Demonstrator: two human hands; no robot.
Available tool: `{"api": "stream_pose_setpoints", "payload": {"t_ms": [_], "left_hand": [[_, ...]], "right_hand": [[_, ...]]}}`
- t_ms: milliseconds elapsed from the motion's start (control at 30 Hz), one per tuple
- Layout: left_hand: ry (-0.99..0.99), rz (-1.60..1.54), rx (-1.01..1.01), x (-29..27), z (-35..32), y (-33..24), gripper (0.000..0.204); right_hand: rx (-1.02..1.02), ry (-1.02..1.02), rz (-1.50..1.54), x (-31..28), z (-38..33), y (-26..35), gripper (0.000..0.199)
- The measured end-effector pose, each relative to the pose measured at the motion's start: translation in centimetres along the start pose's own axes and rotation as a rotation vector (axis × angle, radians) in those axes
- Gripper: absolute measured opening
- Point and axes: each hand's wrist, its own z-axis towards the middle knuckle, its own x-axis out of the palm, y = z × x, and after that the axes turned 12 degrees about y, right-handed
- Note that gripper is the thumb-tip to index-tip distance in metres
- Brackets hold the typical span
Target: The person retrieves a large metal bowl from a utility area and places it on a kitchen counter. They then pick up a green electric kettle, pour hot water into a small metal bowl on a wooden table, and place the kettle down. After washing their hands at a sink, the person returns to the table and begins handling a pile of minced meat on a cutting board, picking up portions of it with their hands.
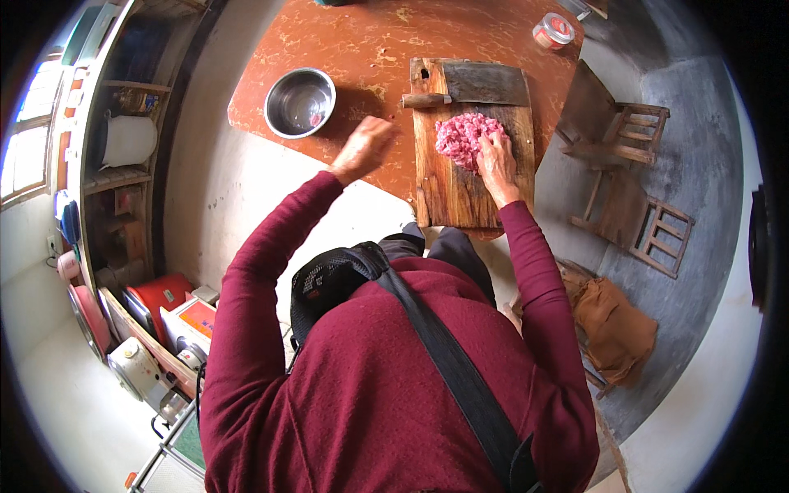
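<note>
A pink heap of minced meat [465, 140] lies on a thick wooden cutting board [448, 193]. My right hand [498, 164] is at the heap's right side, its curled fingers gripping into the meat; the fingertips are partly buried. Above the heap, a cleaver [486, 85] lies flat across the board, its wooden handle to the left. My left hand [366, 149] hangs over the table left of the board, touching neither board nor meat. It is slightly blurred, and its finger position is unclear. Left of that hand stands a steel bowl [300, 103] with a small pinkish bit inside.
The worn red-brown table [353, 41] carries a lidded tub [554, 31] at its far right. Wooden chairs [618, 209] stand to the right, near a brown cloth [612, 329]. Shelving [123, 177] lines the left wall, with boxes and appliances below it.
</note>
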Motion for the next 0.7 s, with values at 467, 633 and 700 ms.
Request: {"api": "stream_pose_setpoints", "payload": {"t_ms": [467, 633, 700], "left_hand": [[0.269, -1.874, -0.714, 12.1, 7.7, -6.0, 0.031], [0.097, -2.026, -0.672, 14.6, 7.2, -5.4, 0.020], [0.179, -1.661, -0.547, 14.6, 6.3, -4.6, 0.021]], "right_hand": [[0.176, -0.027, 0.847, -3.3, -1.5, 2.2, 0.014], [-0.077, -0.130, 0.235, -4.0, -2.5, 3.0, 0.021], [-0.130, -0.030, 0.378, -4.6, -3.0, 3.3, 0.022]]}}
